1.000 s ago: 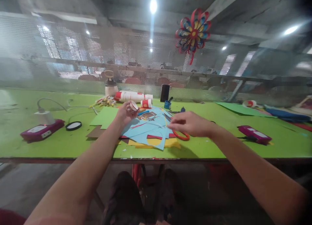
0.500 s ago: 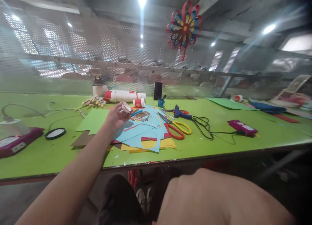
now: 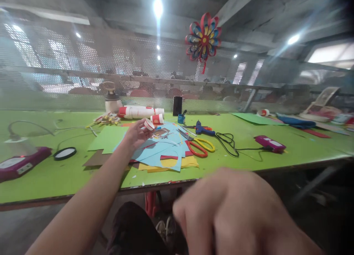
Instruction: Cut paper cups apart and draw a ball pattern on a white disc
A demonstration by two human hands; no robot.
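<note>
My left hand [image 3: 137, 134] reaches over the papers, its fingers closed round a small white paper cup [image 3: 149, 124] with a red edge. The cup is tilted, its round end towards me. Close behind it a red and white paper cup [image 3: 157, 119] lies on its side. Sheets of light blue paper [image 3: 155, 155] are spread beneath the hand, one with a round hole cut in it. My right hand [image 3: 235, 210] is large and blurred, close to the camera in front of the table. Its fingers are curled; anything inside them is hidden.
Scissors [image 3: 199, 146] with red and yellow handles lie right of the papers, near a blue glue gun [image 3: 204, 129]. Its cord runs to a purple power strip [image 3: 269, 143]. Stacked cups [image 3: 141, 112] lie behind. A paper flower [image 3: 204, 39] hangs above.
My right hand has risen into view and its curled fingers now show. My left hand still holds the cup, which sits slightly further right in view. The camera view has shifted a little.
</note>
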